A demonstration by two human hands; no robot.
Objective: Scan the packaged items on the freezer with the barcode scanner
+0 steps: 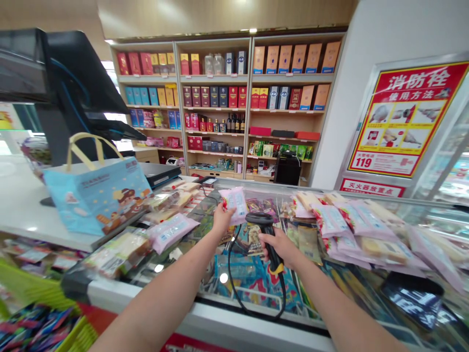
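Observation:
My left hand (pixel 223 218) grips a pink-and-white snack packet (pixel 234 204) by its lower left side, raised above the glass counter. Close by on the right, my right hand (pixel 277 247) is wrapped round the handle of a black-and-yellow barcode scanner (pixel 269 239). The scanner's head points toward the packet, a small gap apart. Its black cable (pixel 230 274) loops down over the glass. A similar pink packet (pixel 174 231) lies left of my left arm, among wrapped bread packs (pixel 119 250). To the right is a heap of pink packets (pixel 331 221) and more wrapped bread.
A light-blue gift bag (pixel 97 193) stands on the left counter before a black till screen (pixel 82 68). A phone (pixel 412 298) lies at the right. Under the glass (pixel 205 288) are colourful packets. Shelves of boxes (pixel 220 98) line the back wall; a green basket (pixel 78 337) is lower left.

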